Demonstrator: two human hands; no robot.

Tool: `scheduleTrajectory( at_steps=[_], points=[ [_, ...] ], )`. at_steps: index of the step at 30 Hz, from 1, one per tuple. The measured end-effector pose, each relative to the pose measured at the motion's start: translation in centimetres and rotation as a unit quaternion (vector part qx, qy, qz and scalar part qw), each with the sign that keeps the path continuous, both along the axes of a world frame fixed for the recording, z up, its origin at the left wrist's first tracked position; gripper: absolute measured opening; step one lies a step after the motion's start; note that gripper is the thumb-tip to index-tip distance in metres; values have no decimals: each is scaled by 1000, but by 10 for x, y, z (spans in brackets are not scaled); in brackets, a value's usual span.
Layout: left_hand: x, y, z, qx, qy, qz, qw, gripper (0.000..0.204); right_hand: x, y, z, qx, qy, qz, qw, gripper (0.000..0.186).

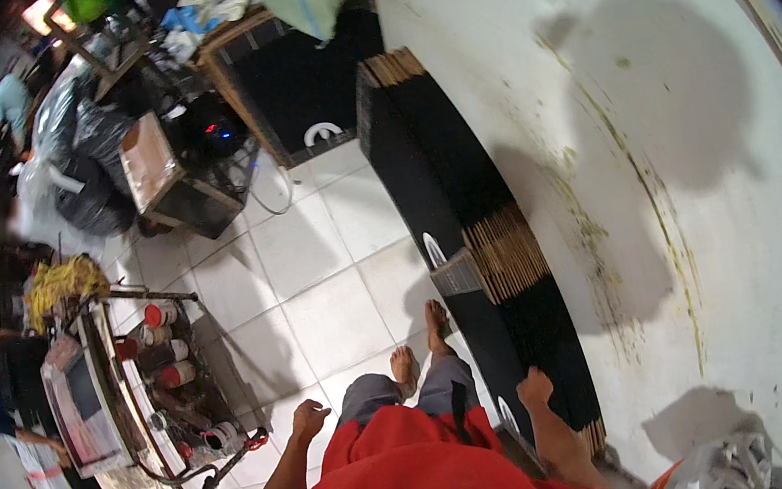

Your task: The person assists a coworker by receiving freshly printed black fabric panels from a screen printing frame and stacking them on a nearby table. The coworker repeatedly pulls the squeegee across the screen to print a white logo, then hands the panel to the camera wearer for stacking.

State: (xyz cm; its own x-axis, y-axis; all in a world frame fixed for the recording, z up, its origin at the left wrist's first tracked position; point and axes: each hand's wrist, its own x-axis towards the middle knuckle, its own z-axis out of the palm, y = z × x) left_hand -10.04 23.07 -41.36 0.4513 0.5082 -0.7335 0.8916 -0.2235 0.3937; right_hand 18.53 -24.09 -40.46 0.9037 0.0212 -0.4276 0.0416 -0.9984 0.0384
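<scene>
While the right hand [534, 388] rests fisted on the row of flattened black cartons [470, 233] leaning on the white wall [700, 148], the left hand [310, 419] hangs loosely curled, holding nothing. Step judged: selecting a carton; next needs a firm edge grip.

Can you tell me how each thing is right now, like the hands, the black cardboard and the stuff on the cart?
Left hand: empty, loosely curled, touching nothing.
Right hand: resting on the black cardboard stack.
Black cardboard stack: flattened sheets standing on edge, leaning against the white wall.
Cart: standing on the tiled floor, loaded with cans lying on their sides.
Black bags: full, piled on the floor.
</scene>
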Motion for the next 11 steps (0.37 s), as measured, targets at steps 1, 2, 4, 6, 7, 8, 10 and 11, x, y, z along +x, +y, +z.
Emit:
scheduleTrajectory(
  at_steps=[1, 2, 4, 6, 7, 8, 10, 11],
  points=[
    [-2, 0, -1, 16, -18, -29, 999, 40, 2, 6, 4, 6, -3, 5, 1000, 27],
    [-3, -1, -1, 30, 10, -27, 999, 41, 4, 10, 11, 13, -7, 20, 1000, 26],
    [-7, -4, 5, 13, 24, 5, 1000, 42, 11, 24, 22, 8, -2, 50, 999, 26],
    [-6, -8, 15, 13, 18, 66, 998, 39, 25, 44, 31, 26, 21, 66, 997, 31],
    [-9, -16, 22, 11, 16, 77, 997, 39, 28, 47, 39, 26, 7, 88, 996, 32],
    [-8, -19, 27, -1, 28, 88, 996, 39, 36, 60, 42, 26, 17, 113, 993, 31],
    [-4, -19, 33, 5, 40, 91, 995, 35, 67, 101, 39, 39, 34, 167, 985, 30],
    [-5, -22, 35, -2, 28, 140, 990, 36, 78, 119, 39, 47, 49, 192, 979, 31]
  ],
)
